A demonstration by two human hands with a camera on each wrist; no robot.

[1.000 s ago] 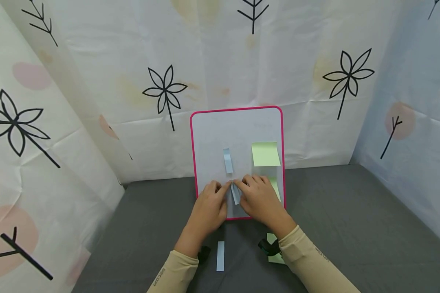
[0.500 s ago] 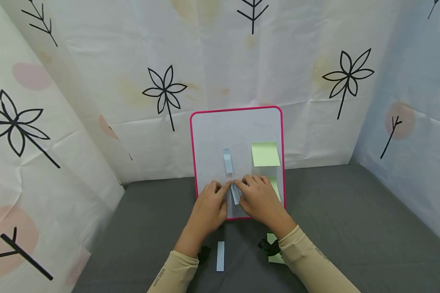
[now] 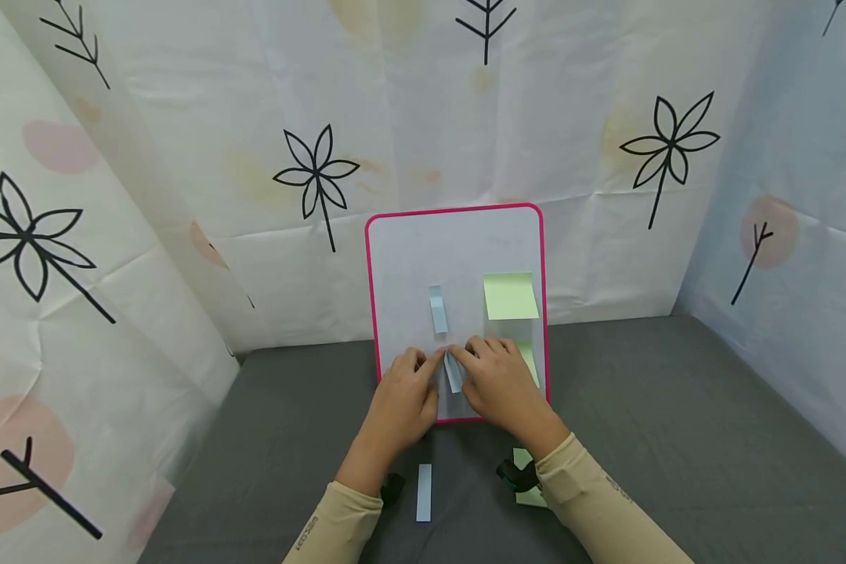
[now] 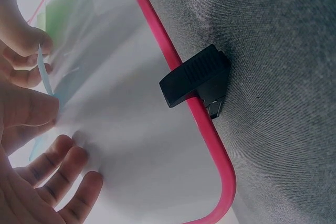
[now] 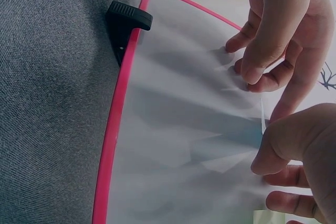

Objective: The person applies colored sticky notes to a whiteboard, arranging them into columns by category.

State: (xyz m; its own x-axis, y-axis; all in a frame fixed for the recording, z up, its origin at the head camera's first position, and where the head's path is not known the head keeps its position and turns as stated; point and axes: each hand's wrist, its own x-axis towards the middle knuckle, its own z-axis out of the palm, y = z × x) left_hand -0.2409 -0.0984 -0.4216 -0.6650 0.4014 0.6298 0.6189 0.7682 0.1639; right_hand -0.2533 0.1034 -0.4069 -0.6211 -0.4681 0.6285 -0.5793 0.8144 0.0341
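Note:
A small whiteboard (image 3: 458,243) with a pink rim stands upright, leaning back slightly. On its lower middle is a narrow pale blue paper strip (image 3: 453,374), whose lower end lifts off the surface. My left hand (image 3: 405,399) touches the strip's top with its extended index finger; its other fingers spread over the board in the left wrist view. From the other side my right hand (image 3: 500,388) presses the same top end with its index fingertip. Another blue strip (image 3: 439,310) sticks to the board just above.
Two pale green sticky notes, the upper one (image 3: 511,296) fully visible, are on the board's right side. A loose blue strip (image 3: 424,493) and green notes (image 3: 532,498) lie on the grey cloth. A black clip (image 4: 195,74) grips the board's lower rim.

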